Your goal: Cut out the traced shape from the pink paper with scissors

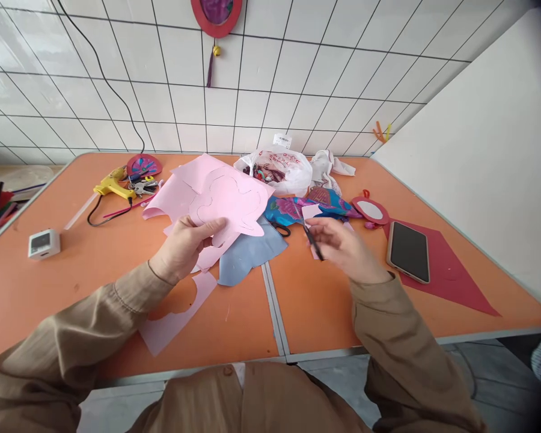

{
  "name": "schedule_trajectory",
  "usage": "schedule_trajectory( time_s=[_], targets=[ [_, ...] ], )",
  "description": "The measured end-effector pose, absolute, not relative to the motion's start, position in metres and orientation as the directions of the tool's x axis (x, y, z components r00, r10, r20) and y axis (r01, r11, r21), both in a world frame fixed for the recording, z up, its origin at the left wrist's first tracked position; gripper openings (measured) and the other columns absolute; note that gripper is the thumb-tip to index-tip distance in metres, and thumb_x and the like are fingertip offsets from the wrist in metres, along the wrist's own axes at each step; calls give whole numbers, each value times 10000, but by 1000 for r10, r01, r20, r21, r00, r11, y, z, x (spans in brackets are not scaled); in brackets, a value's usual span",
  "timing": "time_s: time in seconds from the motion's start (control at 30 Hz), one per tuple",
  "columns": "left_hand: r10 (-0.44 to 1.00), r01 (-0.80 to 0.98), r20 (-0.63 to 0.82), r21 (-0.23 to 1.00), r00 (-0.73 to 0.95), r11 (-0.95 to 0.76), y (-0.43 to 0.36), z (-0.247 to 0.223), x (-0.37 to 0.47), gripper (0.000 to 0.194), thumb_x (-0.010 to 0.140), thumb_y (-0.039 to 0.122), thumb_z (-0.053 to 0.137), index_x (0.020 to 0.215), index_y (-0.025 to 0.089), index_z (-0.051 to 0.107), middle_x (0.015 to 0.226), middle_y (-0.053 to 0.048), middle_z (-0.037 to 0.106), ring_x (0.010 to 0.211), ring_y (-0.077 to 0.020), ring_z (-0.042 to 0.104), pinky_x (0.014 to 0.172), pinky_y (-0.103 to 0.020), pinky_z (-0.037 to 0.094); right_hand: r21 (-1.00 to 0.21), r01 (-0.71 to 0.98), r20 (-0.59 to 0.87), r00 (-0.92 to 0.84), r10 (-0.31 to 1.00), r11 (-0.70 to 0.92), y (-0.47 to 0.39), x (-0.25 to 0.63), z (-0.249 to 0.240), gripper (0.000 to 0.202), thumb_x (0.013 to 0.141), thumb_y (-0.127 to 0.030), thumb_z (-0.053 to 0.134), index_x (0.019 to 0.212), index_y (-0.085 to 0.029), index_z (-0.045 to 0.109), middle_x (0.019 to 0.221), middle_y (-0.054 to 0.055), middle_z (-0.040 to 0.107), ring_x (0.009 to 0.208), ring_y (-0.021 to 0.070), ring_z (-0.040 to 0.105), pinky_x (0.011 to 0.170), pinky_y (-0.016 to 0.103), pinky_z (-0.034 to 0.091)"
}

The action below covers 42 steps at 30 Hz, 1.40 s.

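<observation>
My left hand [184,243] is closed, its thumb on top, pinching a pink sheet [229,195] held up above the table. A wavy, cloud-like outline is drawn on that sheet, and part of its lower edge is cut into curves. My right hand [342,248] grips a slim black pen-like tool [314,242] over the right half of the table; its exact kind is unclear. Just beyond those fingers shows a small pink paper scrap [311,211]. Black scissors handles [281,229] peek out between the two hands. Below the pink sheet lies grey-blue paper [247,255].
A cut pink offcut [180,319] lies near the front edge. Leftward are a yellow glue gun [115,183], keys [139,187] and a white cube-shaped device [44,243]. Behind sit a plastic bag [279,171] and patterned blue cloth [288,209]. A phone [409,251] rests on red paper [451,276].
</observation>
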<state>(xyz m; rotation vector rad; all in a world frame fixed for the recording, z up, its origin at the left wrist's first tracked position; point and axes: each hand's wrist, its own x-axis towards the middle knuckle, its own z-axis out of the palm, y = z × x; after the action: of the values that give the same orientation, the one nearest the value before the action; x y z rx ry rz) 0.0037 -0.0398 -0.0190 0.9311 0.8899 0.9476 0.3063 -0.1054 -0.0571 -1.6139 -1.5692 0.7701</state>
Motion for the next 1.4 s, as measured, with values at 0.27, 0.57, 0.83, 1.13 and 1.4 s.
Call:
schedule_trajectory(
  time_s=[0.27,0.57,0.83,1.13,1.4],
  targets=[
    [932,-264,-90,945,351,191,-44,-15,5,153,726,290,817,745,147,766,649,-51,687,588,-164,623,560,-285,533,-976,184,120,5,993,117,-100,280,-45,706,657,-852,617,1152,-350,580,909,75,676,846,262,672,748,433,544],
    [905,-234,-56,958,422,169,-47,-15,4,149,792,291,799,783,145,773,702,-59,727,603,-155,642,550,-263,526,-969,-146,186,88,979,198,-72,221,-11,463,623,-456,867,913,-231,585,714,-31,620,644,153,601,607,309,463],
    [900,-233,-55,957,432,171,-41,-14,2,158,788,312,796,776,154,784,698,-63,735,587,-161,649,567,-276,538,-953,-120,253,180,951,277,-48,200,-1,271,630,-222,760,849,-235,600,626,-77,457,558,102,420,513,265,348],
    [915,-280,-52,944,401,176,-33,-10,-2,146,773,248,801,728,116,760,642,-56,697,547,-135,617,536,-252,511,-953,-124,266,94,959,276,-41,213,2,299,675,-297,816,904,-232,635,658,-47,613,593,135,576,571,293,449],
    [887,-155,-57,978,458,142,-21,-10,-13,219,736,353,845,824,160,795,747,-66,745,688,-186,689,610,-279,575,-920,56,392,110,914,388,-38,209,-8,292,644,-394,867,826,-301,659,689,-35,550,590,132,462,534,296,392]
  ],
)
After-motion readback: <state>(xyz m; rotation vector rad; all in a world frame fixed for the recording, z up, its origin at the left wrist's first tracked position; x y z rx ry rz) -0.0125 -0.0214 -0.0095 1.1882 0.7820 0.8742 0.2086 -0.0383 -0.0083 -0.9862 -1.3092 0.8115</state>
